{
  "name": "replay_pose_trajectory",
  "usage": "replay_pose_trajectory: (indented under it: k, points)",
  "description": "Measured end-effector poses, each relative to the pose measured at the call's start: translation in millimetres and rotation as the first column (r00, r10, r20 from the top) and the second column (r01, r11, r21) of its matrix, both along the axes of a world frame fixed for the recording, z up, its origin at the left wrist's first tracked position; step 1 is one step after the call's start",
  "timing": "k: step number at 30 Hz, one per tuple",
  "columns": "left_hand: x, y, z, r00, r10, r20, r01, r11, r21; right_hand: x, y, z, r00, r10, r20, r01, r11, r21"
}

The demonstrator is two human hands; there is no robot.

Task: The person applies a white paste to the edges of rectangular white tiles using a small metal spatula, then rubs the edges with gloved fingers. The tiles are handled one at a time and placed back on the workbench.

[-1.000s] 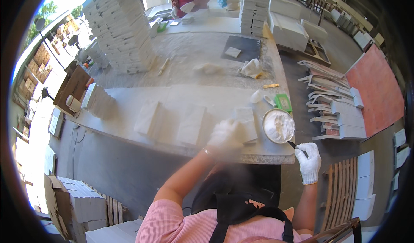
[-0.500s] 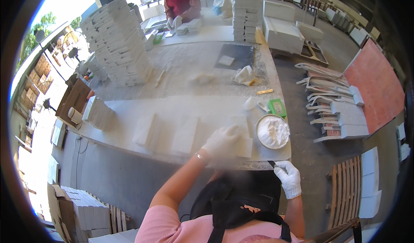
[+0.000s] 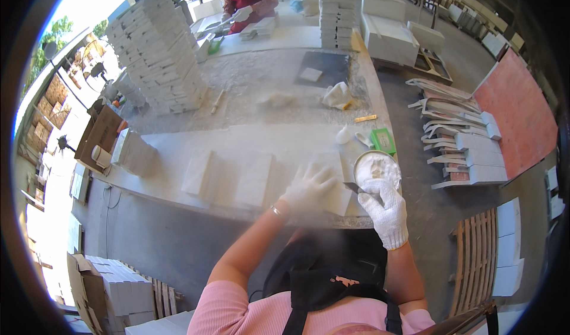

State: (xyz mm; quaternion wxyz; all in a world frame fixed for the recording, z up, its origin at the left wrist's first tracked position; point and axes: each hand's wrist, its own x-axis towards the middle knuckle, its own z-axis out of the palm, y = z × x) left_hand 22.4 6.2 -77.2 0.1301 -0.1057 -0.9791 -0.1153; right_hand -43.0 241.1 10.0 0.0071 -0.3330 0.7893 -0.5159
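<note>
My left hand (image 3: 309, 186), in a white glove, lies with fingers spread over a white slab (image 3: 339, 203) at the front of the work table. Haze blurs its outline. In my gloved right hand (image 3: 386, 216) is a putty knife (image 3: 354, 187), its dark blade pointing left over the slab's right edge. Just beyond that hand stands a round bowl (image 3: 355, 170) of white paste or powder (image 3: 380, 167); the hand overlaps its near rim. Two more white slabs, one at the left (image 3: 198, 173) and one in the middle (image 3: 255, 180), lie in a row left of my left hand.
Behind the bowl are a green box (image 3: 382, 141), a small white bottle (image 3: 344, 135) and a yellow-handled tool (image 3: 366, 118). Tall slab stacks stand at the far left (image 3: 157, 53) and back (image 3: 336, 14). Another person (image 3: 249, 2) works across the table. A pallet (image 3: 475, 264) stands at right.
My right hand has moved up and left with the putty knife, from the table's front edge to beside the bowl. My left hand's fingers have spread. The bowl's white contents now show a hollow.
</note>
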Motion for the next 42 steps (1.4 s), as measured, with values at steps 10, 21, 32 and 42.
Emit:
replay_pose_trajectory:
  k: [10,21,32,42]
  points:
    - [-12,0,-2,0.997,-0.055,0.052,0.048,0.992,0.116,14,40,-68,0.915,-0.111,0.387,0.072,0.991,0.113]
    - [-10,-3,-20,0.997,-0.021,0.071,0.02,1.0,0.011,25,53,-75,0.89,-0.05,0.452,0.028,0.998,0.055]
    - [19,10,15,0.99,0.098,0.1,-0.122,0.956,0.268,26,73,-83,0.753,-0.064,0.655,0.12,0.992,-0.041]
    - [28,2,0,0.994,-0.009,-0.106,0.027,0.986,0.165,35,68,-83,0.715,-0.121,0.689,0.175,0.985,-0.008]
